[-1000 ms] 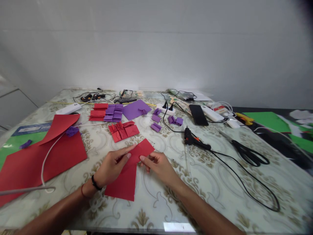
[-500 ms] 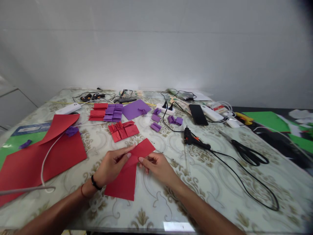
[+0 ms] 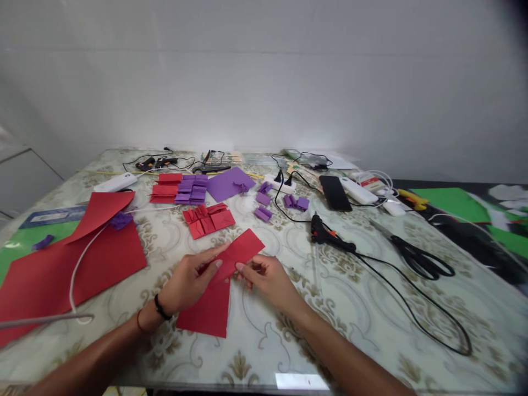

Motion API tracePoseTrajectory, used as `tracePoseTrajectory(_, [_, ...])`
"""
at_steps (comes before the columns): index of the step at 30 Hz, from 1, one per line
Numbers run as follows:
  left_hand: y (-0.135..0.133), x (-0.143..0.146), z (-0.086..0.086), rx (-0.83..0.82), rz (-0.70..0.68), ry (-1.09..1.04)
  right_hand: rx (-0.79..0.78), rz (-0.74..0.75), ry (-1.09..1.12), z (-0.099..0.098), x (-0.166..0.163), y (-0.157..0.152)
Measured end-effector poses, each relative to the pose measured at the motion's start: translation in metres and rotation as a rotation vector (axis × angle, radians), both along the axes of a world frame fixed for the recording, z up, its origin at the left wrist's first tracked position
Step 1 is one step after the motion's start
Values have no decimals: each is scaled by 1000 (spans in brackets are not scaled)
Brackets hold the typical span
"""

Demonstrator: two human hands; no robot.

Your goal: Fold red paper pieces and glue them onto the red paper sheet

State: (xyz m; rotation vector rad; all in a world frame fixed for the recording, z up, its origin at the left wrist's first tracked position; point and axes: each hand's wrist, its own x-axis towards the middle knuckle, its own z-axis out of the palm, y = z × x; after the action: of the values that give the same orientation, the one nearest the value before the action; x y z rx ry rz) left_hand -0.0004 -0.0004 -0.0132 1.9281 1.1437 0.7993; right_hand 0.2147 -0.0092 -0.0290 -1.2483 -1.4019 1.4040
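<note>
A piece of red paper [image 3: 243,248] is held between both hands over the near middle of the table. My left hand [image 3: 187,280] pinches its left side, thumb on top. My right hand [image 3: 268,280] grips its lower right edge between thumb and fingers. Beneath them another red sheet [image 3: 208,316] lies flat, partly covered by the held piece and my left hand. Just beyond my hands sits a folded red paper piece [image 3: 208,220]. Behind that are red folded strips [image 3: 165,190] beside purple folded strips [image 3: 192,190].
A black glue gun [image 3: 330,235] and black-handled scissors [image 3: 416,256] lie to the right, the gun's cord looping nearby. Small purple folded papers [image 3: 263,213] and a power strip [image 3: 280,184] are further back, near a phone [image 3: 335,192]. Large red sheets [image 3: 103,258] with a white cable cover the left.
The held red paper has tilted slightly, its far corner shifting up and right. Both hands keep their pinch and have barely moved.
</note>
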Motion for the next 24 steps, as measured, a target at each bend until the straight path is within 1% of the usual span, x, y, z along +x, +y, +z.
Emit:
tracePoseTrajectory(5, [0,0,-1,3,10,6,-16,72,-19,-3,-1,0])
tracePoseTrajectory(9, [-1,0,3,-14,-16,40,-13,50,-44,-3,1,0])
tracePoseTrajectory(12, [-1,-1,5,-11,-39,42,6,39,-10,-1,1,1])
tracePoseTrajectory(15, [-1,0,3,0,-33,42,-6,72,23,0,0,1])
tracePoseTrajectory(18, [-1,1,1,11,-26,37,-40,107,-9,-2,-1,1])
tracePoseTrajectory(21, [-1,0,1,11,-33,35,-22,89,-52,-4,0,1])
tracePoseTrajectory(24, [-1,0,4,5,-48,40,-9,64,-42,-3,1,1])
